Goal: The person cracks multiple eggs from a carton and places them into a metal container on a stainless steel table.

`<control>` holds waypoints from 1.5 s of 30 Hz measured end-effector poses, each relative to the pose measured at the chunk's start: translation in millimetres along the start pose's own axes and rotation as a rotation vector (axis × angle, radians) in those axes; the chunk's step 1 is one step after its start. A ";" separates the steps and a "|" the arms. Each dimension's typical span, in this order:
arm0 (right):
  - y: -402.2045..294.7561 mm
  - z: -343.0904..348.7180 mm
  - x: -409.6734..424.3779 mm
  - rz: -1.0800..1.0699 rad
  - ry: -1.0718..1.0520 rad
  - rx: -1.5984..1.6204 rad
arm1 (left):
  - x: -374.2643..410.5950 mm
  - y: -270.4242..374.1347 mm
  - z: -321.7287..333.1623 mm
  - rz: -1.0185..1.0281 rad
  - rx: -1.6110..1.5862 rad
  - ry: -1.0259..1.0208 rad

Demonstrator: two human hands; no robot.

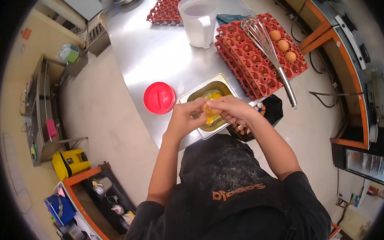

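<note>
Both my hands meet over a rectangular steel pan (226,81) at the table's front edge. Between the fingertips of my left hand (188,117) and my right hand (235,109) is a brown egg (215,111), apparently cracked, with yellow contents showing. Raw yolks and whites (214,95) lie in the pan below. My fingers hide part of the egg and of the pan's inside. Just right of the pan, low by the table edge, a black bin bag (273,111) holds several broken eggshells (240,128).
A red-lidded tub (160,98) stands left of the pan on the steel table (144,51). Stacked red egg trays (240,58) at right carry a balloon whisk (272,55) and three brown eggs (283,45) in a row. Behind are a translucent plastic jug (198,26) and another tray (164,8).
</note>
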State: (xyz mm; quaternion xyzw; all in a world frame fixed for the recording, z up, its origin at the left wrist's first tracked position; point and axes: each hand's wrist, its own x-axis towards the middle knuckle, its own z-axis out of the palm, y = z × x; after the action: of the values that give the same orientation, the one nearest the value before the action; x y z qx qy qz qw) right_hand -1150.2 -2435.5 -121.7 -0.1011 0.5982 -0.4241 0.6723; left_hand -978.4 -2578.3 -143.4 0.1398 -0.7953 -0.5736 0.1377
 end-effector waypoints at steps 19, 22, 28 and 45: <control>131.3 -94.9 -90.5 -0.344 0.108 0.160 | 30.7 50.2 114.8 0.117 0.175 -0.405; 173.4 -124.0 -89.1 -0.179 0.354 0.140 | 32.9 64.9 142.6 0.291 0.291 -0.386; 269.1 -236.3 -72.5 0.289 1.269 -0.714 | 23.0 62.7 110.3 0.249 0.245 -0.336; -162.4 -234.7 -14.1 -0.285 1.075 -1.214 | -40.9 48.9 45.8 0.000 0.210 0.218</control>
State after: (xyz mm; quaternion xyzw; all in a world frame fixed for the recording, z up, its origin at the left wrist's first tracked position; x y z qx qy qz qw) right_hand -1431.0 -2439.3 -69.0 -0.3051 0.9452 -0.0985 0.0625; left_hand -961.2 -2507.9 -113.3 0.2148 -0.8312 -0.4689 0.2078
